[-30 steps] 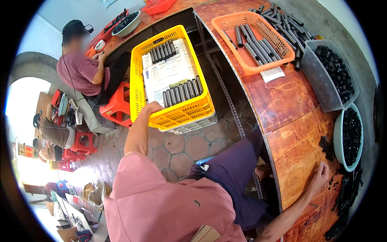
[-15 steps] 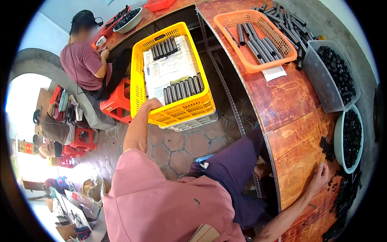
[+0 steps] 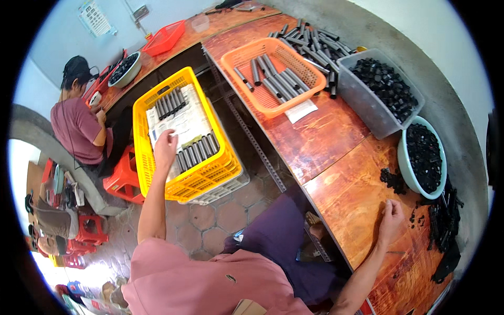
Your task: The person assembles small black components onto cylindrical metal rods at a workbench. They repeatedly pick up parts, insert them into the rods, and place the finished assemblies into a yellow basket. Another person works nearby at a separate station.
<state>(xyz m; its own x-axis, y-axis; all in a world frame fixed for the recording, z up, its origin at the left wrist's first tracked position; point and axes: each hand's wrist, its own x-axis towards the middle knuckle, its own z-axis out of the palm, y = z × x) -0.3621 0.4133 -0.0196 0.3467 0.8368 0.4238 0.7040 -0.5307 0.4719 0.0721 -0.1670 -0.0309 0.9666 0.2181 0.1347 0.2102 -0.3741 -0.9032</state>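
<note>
Tubes (image 3: 197, 151), two rows in yellow crate (image 3: 211, 176), nearer row just right of left hand (image 3: 165, 145), fingers curled. Right hand (image 3: 391, 218) at tabletop (image 3: 341, 194), fingers bunched. Whether either pinches anything, cannot tell from here.

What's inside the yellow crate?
A far row of dark tubes and a near row, on printed paper. The left hand hides part of the paper; anything beneath the paper is covered.

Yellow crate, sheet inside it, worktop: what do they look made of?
Yellow crate: likely plastic, slightly glossy, with moulded-looking slotted walls. Sheet: apparently matte newsprint, pale and printed. Worktop: varnished wood or laminate, unclear which; mottled, shiny, reflecting light.
</note>
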